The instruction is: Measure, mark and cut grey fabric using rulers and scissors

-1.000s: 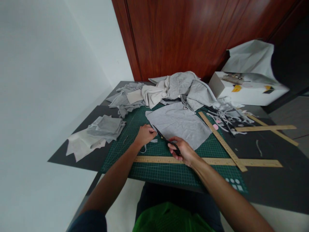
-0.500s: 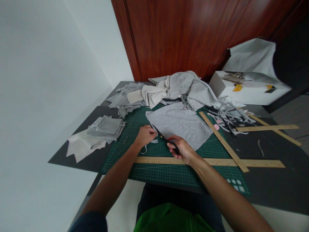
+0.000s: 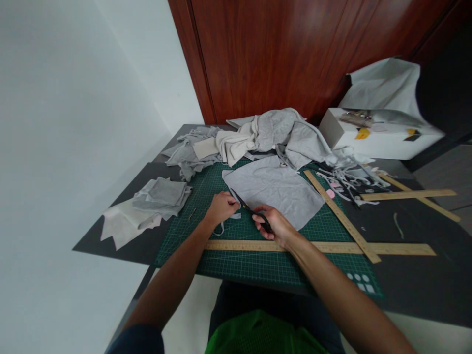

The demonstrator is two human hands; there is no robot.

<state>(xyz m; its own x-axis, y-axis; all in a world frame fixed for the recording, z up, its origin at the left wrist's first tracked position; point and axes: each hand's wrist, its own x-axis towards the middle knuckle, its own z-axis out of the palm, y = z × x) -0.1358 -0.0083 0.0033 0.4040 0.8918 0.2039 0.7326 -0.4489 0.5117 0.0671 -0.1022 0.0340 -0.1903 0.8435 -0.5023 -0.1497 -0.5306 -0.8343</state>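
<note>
One grey cloth sheet (image 3: 275, 189): spread on the green cutting mat (image 3: 250, 268), its left edge at the scissors.
Black-handled scissors (image 3: 244, 205): blades over the sheet's left edge, pointing away from the wearer; blade opening too small to tell.
Right hand (image 3: 275, 224): fingers closed around the scissor handles.
Left hand (image 3: 221, 207): fingers pinched together on the sheet's edge, just beside the blades.
Narrow grey strip (image 3: 236, 216): on the mat, just beside the left hand.
Wooden ruler (image 3: 250, 245): across the mat, passing under the right forearm.
Slanted ruler (image 3: 334, 209): right of the sheet, crossing the wooden ruler.
Folded grey cloths (image 3: 162, 193): left of the mat.
Fabric heap (image 3: 276, 130): beyond the sheet.
White box (image 3: 383, 145): far right of the surface (image 3: 416, 282).
</note>
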